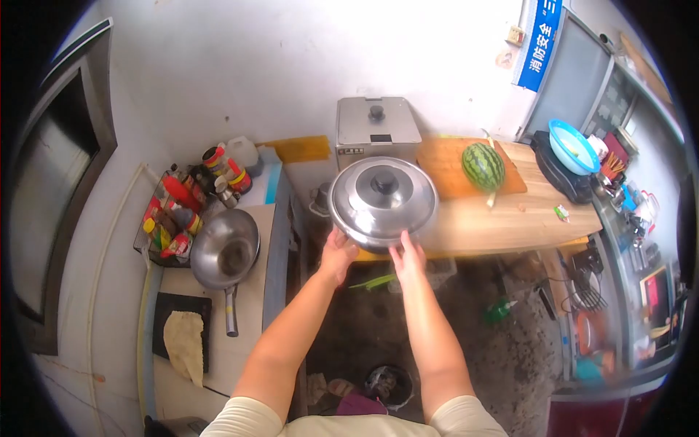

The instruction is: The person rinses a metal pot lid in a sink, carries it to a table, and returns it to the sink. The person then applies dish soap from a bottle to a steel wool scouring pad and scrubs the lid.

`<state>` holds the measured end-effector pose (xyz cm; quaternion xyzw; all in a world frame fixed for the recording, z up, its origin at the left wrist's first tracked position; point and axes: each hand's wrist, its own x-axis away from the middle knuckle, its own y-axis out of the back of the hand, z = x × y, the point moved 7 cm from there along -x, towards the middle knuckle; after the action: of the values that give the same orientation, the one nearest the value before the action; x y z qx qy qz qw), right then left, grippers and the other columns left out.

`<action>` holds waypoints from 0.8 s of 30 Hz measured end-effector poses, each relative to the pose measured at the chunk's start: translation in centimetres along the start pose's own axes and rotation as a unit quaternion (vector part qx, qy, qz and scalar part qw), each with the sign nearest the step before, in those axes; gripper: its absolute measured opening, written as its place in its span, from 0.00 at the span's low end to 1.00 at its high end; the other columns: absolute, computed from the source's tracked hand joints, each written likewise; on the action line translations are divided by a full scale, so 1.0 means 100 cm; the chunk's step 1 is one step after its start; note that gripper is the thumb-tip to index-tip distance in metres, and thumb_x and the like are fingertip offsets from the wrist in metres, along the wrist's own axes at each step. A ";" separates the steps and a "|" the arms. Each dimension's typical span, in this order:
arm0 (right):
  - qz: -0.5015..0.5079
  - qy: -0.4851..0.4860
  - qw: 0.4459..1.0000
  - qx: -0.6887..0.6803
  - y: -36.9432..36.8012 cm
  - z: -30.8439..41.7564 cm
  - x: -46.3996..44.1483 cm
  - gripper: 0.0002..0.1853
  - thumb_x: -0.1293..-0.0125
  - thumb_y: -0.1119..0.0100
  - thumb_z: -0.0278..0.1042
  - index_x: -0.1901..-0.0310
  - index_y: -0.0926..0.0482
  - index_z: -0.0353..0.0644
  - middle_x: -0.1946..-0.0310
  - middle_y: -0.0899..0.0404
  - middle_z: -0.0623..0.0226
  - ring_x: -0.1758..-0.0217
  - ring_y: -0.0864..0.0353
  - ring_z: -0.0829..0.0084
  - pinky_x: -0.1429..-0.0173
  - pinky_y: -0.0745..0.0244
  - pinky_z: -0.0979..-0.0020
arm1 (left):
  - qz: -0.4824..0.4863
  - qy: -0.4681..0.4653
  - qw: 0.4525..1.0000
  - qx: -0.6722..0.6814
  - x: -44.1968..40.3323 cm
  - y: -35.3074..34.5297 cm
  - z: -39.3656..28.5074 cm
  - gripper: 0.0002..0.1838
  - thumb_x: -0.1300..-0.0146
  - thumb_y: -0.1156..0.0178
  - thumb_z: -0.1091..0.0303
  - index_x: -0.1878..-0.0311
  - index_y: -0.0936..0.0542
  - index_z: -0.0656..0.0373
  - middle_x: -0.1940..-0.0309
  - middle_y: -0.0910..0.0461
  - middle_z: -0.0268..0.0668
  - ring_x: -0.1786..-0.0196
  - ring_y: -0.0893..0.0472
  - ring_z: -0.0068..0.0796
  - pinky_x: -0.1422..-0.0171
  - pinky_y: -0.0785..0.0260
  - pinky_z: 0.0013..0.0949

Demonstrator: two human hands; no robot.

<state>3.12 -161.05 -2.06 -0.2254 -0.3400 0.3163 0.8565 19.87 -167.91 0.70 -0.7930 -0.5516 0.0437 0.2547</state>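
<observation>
A round silver pot lid with a black knob covers a pan whose dark lower edge shows only a little. My left hand grips the near left side of this lidded pan, the thumb up along its rim. On the near right side my right hand holds it too, its fingers partly hidden underneath. The pan is at the left end of the wooden counter, in front of a steel box-shaped appliance. Whether it rests on the counter or is lifted I cannot tell.
To the right, a watermelon sits on a cutting board. Left stands a wok beside a basket of condiment bottles; flatbread lies nearer. A blue basin is at the far right, a bin on the floor.
</observation>
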 end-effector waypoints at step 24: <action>0.459 -0.395 0.793 0.066 -0.038 -0.249 0.376 0.32 0.41 0.53 0.18 0.35 0.52 0.29 0.33 0.51 0.48 0.30 0.49 0.61 0.28 0.49 0.65 | -0.349 -0.229 0.901 0.115 0.390 0.204 -0.010 0.39 0.50 0.52 0.87 0.32 0.53 0.66 0.33 0.49 0.53 0.31 0.45 0.43 0.31 0.46 0.36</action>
<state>44.05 -141.84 0.11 -0.1536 -0.4839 0.7550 0.4150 52.72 -138.57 0.65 -0.4826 -0.8276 0.1958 0.2094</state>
